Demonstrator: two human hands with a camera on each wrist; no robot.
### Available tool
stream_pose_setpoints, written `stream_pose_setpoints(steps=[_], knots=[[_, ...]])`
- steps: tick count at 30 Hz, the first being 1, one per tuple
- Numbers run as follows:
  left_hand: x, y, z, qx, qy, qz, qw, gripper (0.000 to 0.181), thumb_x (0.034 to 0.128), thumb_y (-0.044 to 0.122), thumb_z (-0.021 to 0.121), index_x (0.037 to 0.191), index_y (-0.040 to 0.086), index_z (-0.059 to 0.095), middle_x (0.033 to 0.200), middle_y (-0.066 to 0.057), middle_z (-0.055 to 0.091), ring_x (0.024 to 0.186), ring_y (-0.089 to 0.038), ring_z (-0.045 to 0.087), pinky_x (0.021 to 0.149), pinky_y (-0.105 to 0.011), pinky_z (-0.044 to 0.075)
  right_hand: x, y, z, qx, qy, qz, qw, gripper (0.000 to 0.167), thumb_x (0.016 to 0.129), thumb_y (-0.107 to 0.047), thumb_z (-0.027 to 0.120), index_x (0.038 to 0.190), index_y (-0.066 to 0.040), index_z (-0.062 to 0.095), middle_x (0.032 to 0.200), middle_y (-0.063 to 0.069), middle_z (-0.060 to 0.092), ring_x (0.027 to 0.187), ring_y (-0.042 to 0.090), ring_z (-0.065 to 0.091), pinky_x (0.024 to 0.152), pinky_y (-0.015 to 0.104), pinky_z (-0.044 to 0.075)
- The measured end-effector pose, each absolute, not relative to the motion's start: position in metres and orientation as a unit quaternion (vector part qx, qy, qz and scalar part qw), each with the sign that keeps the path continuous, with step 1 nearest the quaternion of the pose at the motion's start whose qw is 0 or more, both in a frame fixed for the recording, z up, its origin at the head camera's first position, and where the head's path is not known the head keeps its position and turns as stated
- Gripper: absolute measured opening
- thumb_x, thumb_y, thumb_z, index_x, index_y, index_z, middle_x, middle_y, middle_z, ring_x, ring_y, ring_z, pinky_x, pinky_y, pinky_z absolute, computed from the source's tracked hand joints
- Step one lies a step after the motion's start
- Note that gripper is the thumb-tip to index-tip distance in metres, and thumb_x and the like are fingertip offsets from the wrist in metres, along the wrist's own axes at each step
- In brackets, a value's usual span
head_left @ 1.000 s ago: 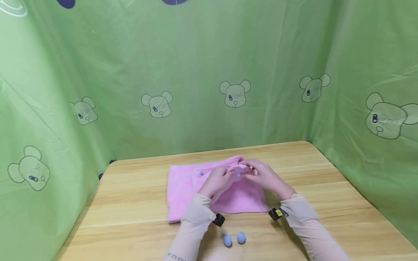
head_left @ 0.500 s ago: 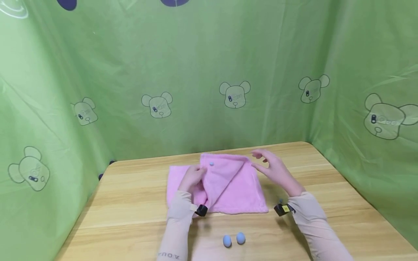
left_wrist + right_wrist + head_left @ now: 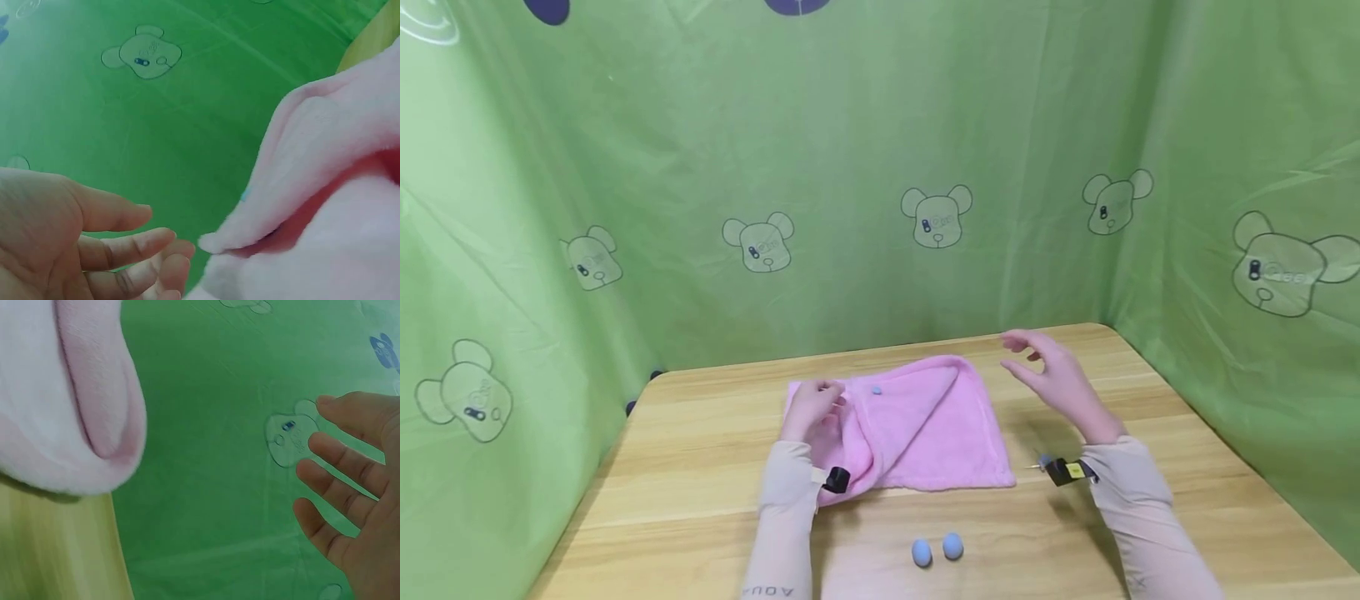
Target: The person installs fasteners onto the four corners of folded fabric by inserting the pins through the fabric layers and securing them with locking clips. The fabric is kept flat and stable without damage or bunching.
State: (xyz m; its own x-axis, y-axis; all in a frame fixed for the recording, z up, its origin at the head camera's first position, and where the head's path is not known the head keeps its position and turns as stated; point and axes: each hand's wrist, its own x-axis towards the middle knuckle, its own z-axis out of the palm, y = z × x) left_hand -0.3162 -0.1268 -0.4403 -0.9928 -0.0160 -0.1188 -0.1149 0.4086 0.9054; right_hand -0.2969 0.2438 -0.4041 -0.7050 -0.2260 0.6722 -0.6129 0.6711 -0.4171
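Note:
A pink cloth (image 3: 955, 442) lies folded on the table, its top layer slanting across, with a small blue spot (image 3: 877, 390) on it. The left hand (image 3: 811, 407) hovers at the cloth's left side; in the left wrist view this hand (image 3: 94, 244) has relaxed fingers, holds nothing and is apart from the cloth (image 3: 300, 162). To the right of the cloth the right hand (image 3: 1060, 383) is raised. Seen from the right wrist, that hand (image 3: 356, 481) has spread fingers and nothing in them, with the cloth (image 3: 106, 394) a gap away.
Two blue egg-shaped objects (image 3: 922, 552) (image 3: 952, 546) sit side by side near the table's front. Another small bluish thing (image 3: 1045, 460) shows beside the right wrist's camera. Green curtains (image 3: 850, 125) with bear-head prints stand behind and beside the wooden table (image 3: 700, 467).
Both hands have let go of the cloth and moved apart, left hand leftward, right hand rightward. The raised layer of cloth has settled down, its blue spot now toward the left.

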Motion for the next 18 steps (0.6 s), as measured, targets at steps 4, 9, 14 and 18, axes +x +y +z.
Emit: stream_pose_setpoints(steps=[4, 9, 14, 18], knots=[[-0.312, -0.128, -0.429, -0.024, 0.848, 0.529, 0.024, 0.034, 0.0966, 0.025, 0.057, 0.12, 0.001, 0.062, 0.103, -0.017, 0.071, 0.088, -0.023, 0.068, 0.073, -0.03, 0.056, -0.294, 0.255, -0.4, 0.232, -0.865, 0.315, 0.314, 0.037, 0.08, 0.001, 0.074, 0.116, -0.001, 0.064, 0.105, 0.014, 0.069, 0.094, 0.019, 0.059, 0.078, 0.025, 0.051], [-0.302, -0.118, -0.413, 0.045, 0.855, 0.516, -0.006, 0.026, 0.0946, 0.02, 0.06, 0.113, 0.002, 0.065, 0.099, -0.015, 0.071, 0.081, -0.019, 0.066, 0.07, -0.027, 0.053, -0.29, 0.269, -0.403, 0.252, -0.868, 0.285, 0.318, 0.028, 0.077, 0.003, 0.075, 0.104, -0.002, 0.069, 0.099, 0.012, 0.07, 0.089, 0.016, 0.06, 0.072, 0.026, 0.052], [-0.289, -0.098, -0.4, 0.141, 0.864, 0.484, -0.003, 0.022, 0.0918, 0.018, 0.064, 0.11, 0.007, 0.067, 0.099, -0.011, 0.071, 0.084, -0.016, 0.065, 0.075, -0.028, 0.054, -0.281, 0.285, -0.417, 0.288, -0.899, 0.249, 0.219, 0.023, 0.078, 0.002, 0.073, 0.099, -0.008, 0.072, 0.097, 0.005, 0.072, 0.087, 0.012, 0.062, 0.072, 0.031, 0.055], [-0.282, -0.079, -0.4, 0.223, 0.866, 0.447, 0.017, 0.023, 0.0919, 0.018, 0.064, 0.112, 0.007, 0.067, 0.1, -0.008, 0.071, 0.09, -0.015, 0.064, 0.084, -0.028, 0.053, -0.274, 0.294, -0.428, 0.302, -0.918, 0.241, 0.085, 0.025, 0.08, 0.005, 0.068, 0.1, -0.01, 0.07, 0.098, 0.004, 0.071, 0.09, 0.014, 0.063, 0.079, 0.038, 0.055]])
